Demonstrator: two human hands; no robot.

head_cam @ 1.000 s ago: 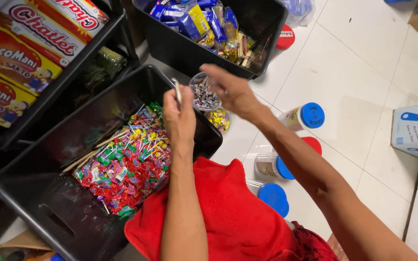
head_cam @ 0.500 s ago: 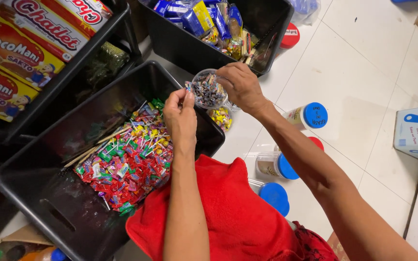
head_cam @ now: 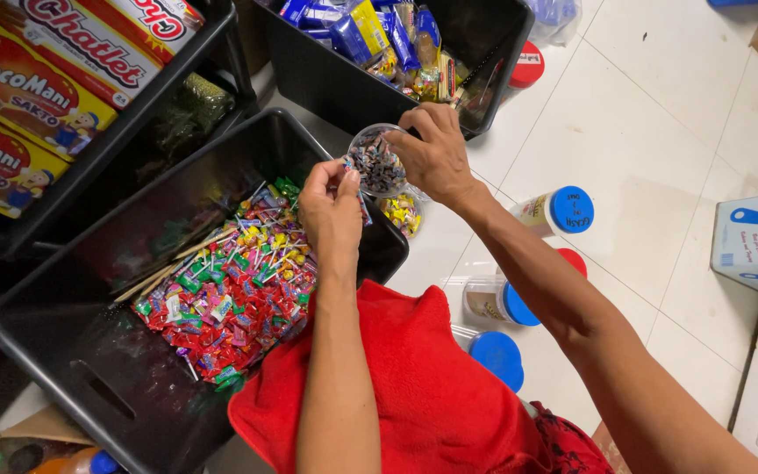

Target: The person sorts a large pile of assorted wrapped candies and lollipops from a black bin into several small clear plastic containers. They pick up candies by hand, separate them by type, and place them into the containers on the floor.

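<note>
My right hand grips a clear round plastic jar filled with small dark wrapped candies, tilted on its side over the near black bin. My left hand is at the jar's mouth, fingers pinched on a small candy wrapper. Below lies a heap of red, green and yellow wrapped lollipops inside that bin. A red cloth covers my lap.
A second black bin with blue and yellow snack packs stands farther back. Snack cartons fill a shelf at left. Jars with blue lids and red lids stand on the white tiled floor, and a box sits at right.
My right hand has tipped the jar further and carried it slightly up and away. My left hand has shifted from holding a thin stick to pinching at the jar's opening.
</note>
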